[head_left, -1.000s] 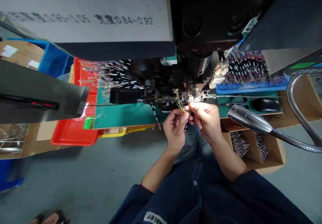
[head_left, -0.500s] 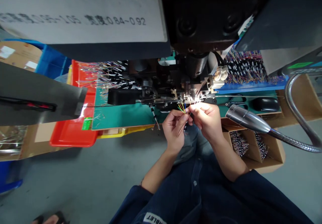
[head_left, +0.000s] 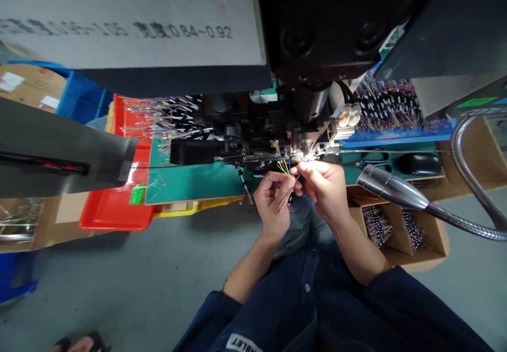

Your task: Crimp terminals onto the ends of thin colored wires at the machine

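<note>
Thin coloured wires [head_left: 283,169], yellow, green and blue among them, fan out from the fingers of my left hand [head_left: 276,199], which is closed on their bundle. Darker wire ends trail down across that palm. My right hand [head_left: 325,184] is pinched just to the right, its fingertips at the lit working point of the crimping machine [head_left: 304,154]. It appears to grip a wire of the same bundle, though the fingers largely hide it. Both hands are nearly touching, right below the machine's head.
A bendable metal lamp [head_left: 392,187] reaches in from the right. Cardboard box [head_left: 430,259] compartments hold wire bundles below it. Left are a red tray [head_left: 114,217] and a green mat [head_left: 190,186]. More wire bundles [head_left: 388,101] lie in a blue tray behind. Scissors [head_left: 372,159] lie at right.
The hands stay almost in place at the machine. The coloured wires have shifted slightly left, and the blue one shows more clearly between the hands.
</note>
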The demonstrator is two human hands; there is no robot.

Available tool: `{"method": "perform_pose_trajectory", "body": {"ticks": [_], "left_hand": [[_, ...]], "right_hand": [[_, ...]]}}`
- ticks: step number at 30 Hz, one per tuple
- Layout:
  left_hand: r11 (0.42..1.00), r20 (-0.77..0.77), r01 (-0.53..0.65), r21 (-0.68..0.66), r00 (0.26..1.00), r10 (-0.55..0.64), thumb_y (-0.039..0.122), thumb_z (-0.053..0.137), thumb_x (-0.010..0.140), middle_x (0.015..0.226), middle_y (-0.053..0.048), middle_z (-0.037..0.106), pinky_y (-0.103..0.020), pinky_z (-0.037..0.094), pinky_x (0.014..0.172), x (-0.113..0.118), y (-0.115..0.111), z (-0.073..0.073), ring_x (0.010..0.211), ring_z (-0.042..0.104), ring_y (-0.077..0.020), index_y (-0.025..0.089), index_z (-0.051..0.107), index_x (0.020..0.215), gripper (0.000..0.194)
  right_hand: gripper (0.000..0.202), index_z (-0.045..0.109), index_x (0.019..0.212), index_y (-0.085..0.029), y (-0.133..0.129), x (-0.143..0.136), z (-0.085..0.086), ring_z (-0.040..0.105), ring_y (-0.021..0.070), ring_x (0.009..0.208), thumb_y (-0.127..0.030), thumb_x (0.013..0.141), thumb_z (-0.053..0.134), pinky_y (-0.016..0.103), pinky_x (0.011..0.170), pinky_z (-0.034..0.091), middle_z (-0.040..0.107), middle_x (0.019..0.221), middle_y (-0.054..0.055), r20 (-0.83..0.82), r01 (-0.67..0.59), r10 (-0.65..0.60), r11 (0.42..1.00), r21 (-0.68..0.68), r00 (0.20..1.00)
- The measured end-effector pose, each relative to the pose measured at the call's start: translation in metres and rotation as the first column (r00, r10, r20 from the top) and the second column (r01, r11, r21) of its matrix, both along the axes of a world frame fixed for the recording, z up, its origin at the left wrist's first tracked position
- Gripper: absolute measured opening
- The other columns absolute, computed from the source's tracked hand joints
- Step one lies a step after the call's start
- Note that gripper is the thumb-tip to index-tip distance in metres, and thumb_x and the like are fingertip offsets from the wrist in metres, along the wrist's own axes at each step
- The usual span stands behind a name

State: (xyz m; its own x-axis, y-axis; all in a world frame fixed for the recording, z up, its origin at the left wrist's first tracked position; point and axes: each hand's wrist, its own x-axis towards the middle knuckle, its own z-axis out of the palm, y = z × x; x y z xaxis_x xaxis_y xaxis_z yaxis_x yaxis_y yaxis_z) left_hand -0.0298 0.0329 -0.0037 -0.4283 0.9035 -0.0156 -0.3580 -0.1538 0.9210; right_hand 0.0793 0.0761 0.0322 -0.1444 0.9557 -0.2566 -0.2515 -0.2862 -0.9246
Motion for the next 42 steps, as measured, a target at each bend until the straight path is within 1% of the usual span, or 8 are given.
{"method": "perform_pose_trajectory", "body": {"ticks": [4,7,12,16,20,27,33,42], "left_hand": [[1.0,0.019,0.012,0.009,1.0,-0.012,0.046,0.094,0.103,0.077,0.001,0.075,-0.022,0.06,0.064,0.0,-0.001,0.003,0.063,0.068,-0.0112,0.022,0.079,0.094,0.03],[0.999,0.032,0.039,-0.008,0.999,-0.039,0.046,0.095,0.102,0.075,0.001,0.073,-0.024,0.061,0.064,0.0,-0.002,0.001,0.062,0.069,-0.0122,0.021,0.078,0.092,0.032],[0.996,0.041,0.091,0.004,0.995,-0.091,0.049,0.097,0.1,0.074,0.002,0.072,-0.027,0.062,0.062,0.0,-0.001,-0.003,0.06,0.069,-0.0138,0.022,0.078,0.091,0.033],[0.997,0.043,0.071,0.009,0.996,-0.072,0.043,0.097,0.101,0.075,0.001,0.076,-0.023,0.06,0.062,0.001,-0.001,-0.002,0.064,0.073,-0.0128,0.021,0.078,0.089,0.032],[0.998,0.036,0.055,-0.008,0.998,-0.055,0.049,0.097,0.1,0.077,0.0,0.078,-0.024,0.061,0.063,0.002,-0.001,0.001,0.064,0.073,-0.0131,0.021,0.079,0.09,0.035],[1.0,0.061,0.022,0.0,0.998,-0.022,0.05,0.098,0.098,0.075,0.001,0.076,-0.024,0.061,0.063,0.003,0.0,0.002,0.063,0.071,-0.0128,0.021,0.078,0.089,0.036],[1.0,0.06,0.021,0.015,0.998,-0.022,0.049,0.098,0.099,0.072,0.002,0.074,-0.024,0.06,0.063,0.003,0.0,0.003,0.061,0.07,-0.012,0.021,0.077,0.088,0.036],[0.997,0.045,0.079,-0.006,0.996,-0.079,0.048,0.1,0.097,0.073,0.002,0.074,-0.026,0.062,0.062,0.0,-0.002,0.001,0.06,0.069,-0.0128,0.021,0.079,0.09,0.035]], "right_hand": [[0.035,0.092,0.091,-0.022,0.0,0.002,0.0,0.05,0.0138,0.044,-0.056,0.099,0.089,0.029,0.045,0.041,0.056,0.047,-0.005,0.001,-0.006,0.006,1.0,0.029,1.0],[0.033,0.092,0.095,-0.024,0.0,0.005,0.004,0.05,0.0146,0.045,-0.057,0.1,0.09,0.031,0.047,0.045,0.056,0.049,-0.005,0.021,-0.039,0.038,0.996,0.076,0.999],[0.035,0.088,0.09,-0.025,-0.001,0.008,0.014,0.046,0.0143,0.045,-0.059,0.098,0.094,0.033,0.046,0.045,0.061,0.055,-0.003,0.103,-0.083,0.074,0.993,0.081,0.992],[0.036,0.086,0.085,-0.026,0.0,0.007,0.007,0.048,0.0147,0.045,-0.058,0.101,0.091,0.032,0.046,0.044,0.058,0.052,-0.004,0.038,-0.052,0.05,0.996,0.067,0.998],[0.041,0.085,0.08,-0.024,0.002,0.005,-0.002,0.052,0.0153,0.047,-0.059,0.1,0.088,0.03,0.05,0.047,0.052,0.046,-0.006,-0.047,-0.057,0.058,0.998,0.019,0.997],[0.042,0.084,0.08,-0.025,0.002,0.004,-0.002,0.053,0.0162,0.048,-0.063,0.099,0.089,0.031,0.05,0.046,0.046,0.044,-0.008,-0.044,-0.059,0.059,0.998,-0.008,0.997],[0.041,0.086,0.083,-0.024,0.002,0.004,-0.005,0.052,0.0147,0.048,-0.061,0.101,0.088,0.029,0.049,0.044,0.05,0.046,-0.007,-0.06,-0.055,0.055,0.998,0.004,0.997],[0.037,0.09,0.09,-0.023,0.003,0.008,0.011,0.046,0.0134,0.044,-0.059,0.098,0.093,0.03,0.043,0.041,0.062,0.053,-0.002,0.089,-0.089,0.08,0.991,0.098,0.993]]}}
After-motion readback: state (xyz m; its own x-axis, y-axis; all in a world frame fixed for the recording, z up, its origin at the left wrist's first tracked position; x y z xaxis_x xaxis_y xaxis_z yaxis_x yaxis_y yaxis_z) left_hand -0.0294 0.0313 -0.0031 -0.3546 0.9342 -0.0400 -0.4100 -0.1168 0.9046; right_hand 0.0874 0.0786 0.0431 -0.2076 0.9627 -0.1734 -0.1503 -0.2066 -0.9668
